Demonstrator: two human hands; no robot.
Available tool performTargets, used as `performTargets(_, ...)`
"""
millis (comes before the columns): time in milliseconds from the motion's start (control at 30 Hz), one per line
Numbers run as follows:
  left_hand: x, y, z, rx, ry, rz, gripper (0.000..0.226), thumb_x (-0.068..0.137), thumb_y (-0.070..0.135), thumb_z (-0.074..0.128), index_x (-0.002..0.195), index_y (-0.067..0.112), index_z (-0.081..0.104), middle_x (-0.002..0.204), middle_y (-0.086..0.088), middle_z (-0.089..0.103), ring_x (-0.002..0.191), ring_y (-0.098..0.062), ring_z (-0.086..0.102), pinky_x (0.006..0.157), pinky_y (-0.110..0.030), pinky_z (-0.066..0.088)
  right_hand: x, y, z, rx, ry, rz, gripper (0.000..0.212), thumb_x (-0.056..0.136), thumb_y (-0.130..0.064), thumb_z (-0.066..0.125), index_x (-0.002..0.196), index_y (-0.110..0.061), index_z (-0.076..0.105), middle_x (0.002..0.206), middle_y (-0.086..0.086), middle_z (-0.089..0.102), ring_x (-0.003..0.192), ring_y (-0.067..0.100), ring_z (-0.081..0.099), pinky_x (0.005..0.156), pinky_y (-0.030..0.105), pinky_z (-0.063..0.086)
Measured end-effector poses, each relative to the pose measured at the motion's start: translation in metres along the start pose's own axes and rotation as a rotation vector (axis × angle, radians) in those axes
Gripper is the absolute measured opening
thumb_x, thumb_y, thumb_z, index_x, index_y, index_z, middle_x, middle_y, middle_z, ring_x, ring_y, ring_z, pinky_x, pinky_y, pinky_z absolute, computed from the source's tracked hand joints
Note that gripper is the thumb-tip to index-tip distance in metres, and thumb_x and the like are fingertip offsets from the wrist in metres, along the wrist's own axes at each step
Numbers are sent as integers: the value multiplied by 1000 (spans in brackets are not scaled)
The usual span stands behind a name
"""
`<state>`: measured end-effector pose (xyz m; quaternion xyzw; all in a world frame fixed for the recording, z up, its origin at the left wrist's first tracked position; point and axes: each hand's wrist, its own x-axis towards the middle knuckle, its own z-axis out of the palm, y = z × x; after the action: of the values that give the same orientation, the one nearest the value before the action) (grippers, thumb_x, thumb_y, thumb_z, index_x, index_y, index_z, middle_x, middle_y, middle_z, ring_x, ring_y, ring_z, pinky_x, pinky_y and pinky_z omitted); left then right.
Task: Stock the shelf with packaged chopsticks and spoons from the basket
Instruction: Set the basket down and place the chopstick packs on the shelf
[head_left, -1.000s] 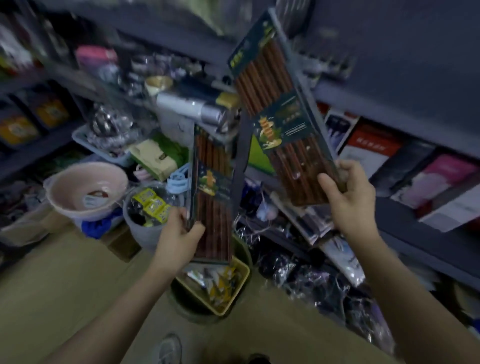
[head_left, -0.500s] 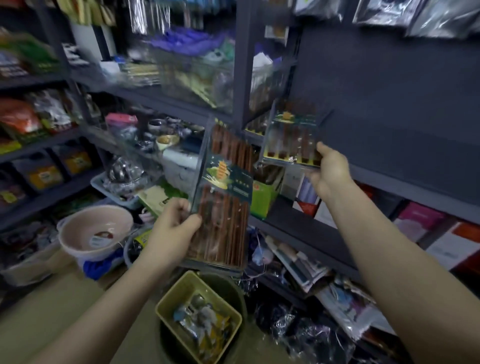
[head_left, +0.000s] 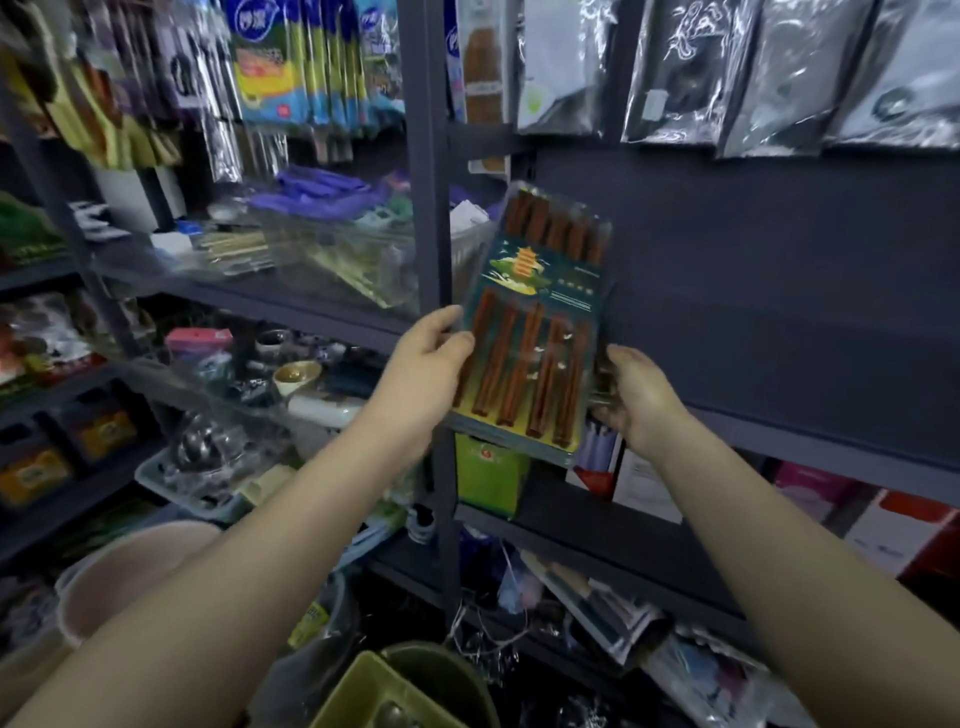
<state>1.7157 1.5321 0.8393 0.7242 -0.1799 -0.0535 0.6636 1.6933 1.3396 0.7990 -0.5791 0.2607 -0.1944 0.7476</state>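
The chopstick pack (head_left: 530, 332) stands upright at the front edge of the dark shelf (head_left: 779, 431), left hand (head_left: 423, 364) closed on its left side, right hand (head_left: 636, 392) curled at its lower right corner. Placing seems underway; next, slide it back. The yellow-green basket (head_left: 358, 696) waits below, amid crowded shelving.

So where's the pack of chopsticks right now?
The chopstick pack is in the middle of the head view, held upright between the left hand and right hand, above a green box.
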Motion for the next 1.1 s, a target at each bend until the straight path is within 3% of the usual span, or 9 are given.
performTargets(100,29,-1,16,24,-58,-17,42,96,18,42,138,13,41,131,3,51,119,-14,49,105,-29,36,-2,-5,-2,123,-82,59,32,99,-37,34,113,-16,52,103,4,59,83,20,61,71,36,51)
performTargets(167,51,-1,25,5,-47,-108,43,96,18,43,138,12,38,125,3,49,114,-15,49,97,-28,39,-3,-8,-5,214,-64,102,41,98,-42,36,126,-14,47,112,5,53,105,26,59,90,42,50)
performTargets(300,79,0,30,-24,-138,-271,31,96,21,42,121,8,54,116,-11,59,99,-24,58,85,-32,44,-16,-1,-3,100,-136,-23,55,92,-40,51,135,-11,37,126,1,54,110,18,55,90,35,49)
performTargets(400,97,-2,26,173,-255,-104,47,97,35,39,139,14,39,147,-3,39,134,-19,36,105,-26,27,-24,7,1,-283,-171,-199,80,83,-27,67,146,-16,20,119,-18,47,113,7,46,95,24,42)
performTargets(500,103,-10,13,484,-407,195,52,94,40,41,140,16,37,152,-2,29,140,-16,27,111,-26,20,-16,6,5,-565,-32,-343,75,81,-21,71,142,-11,29,113,-13,49,111,5,43,85,17,35)
performTargets(633,105,-31,-4,1122,-443,582,66,86,46,54,140,14,33,151,-6,29,139,-23,27,112,-36,28,5,2,17,-923,83,-435,78,74,-43,73,136,-10,39,129,9,59,116,26,57,86,27,46)
performTargets(800,134,-46,-5,1421,-285,732,63,90,38,51,143,16,26,147,-12,34,134,-29,32,103,-42,36,27,-7,37,-1387,200,-479,79,72,-70,57,123,-11,45,112,14,63,98,33,63,69,37,49)
performTargets(967,155,-52,0,1504,-272,748,60,93,31,46,145,13,21,145,-17,35,131,-33,35,102,-42,34,19,4,27,-1257,211,-479,77,80,-62,53,138,-16,34,101,8,67,95,28,63,72,41,55)
performTargets(1100,163,-65,6,1407,-237,675,58,96,15,40,147,9,12,153,-17,23,139,-31,24,111,-39,22,-7,24,10,-1125,145,-514,44,93,-37,50,129,-13,46,68,-7,57,74,20,62,68,41,53)
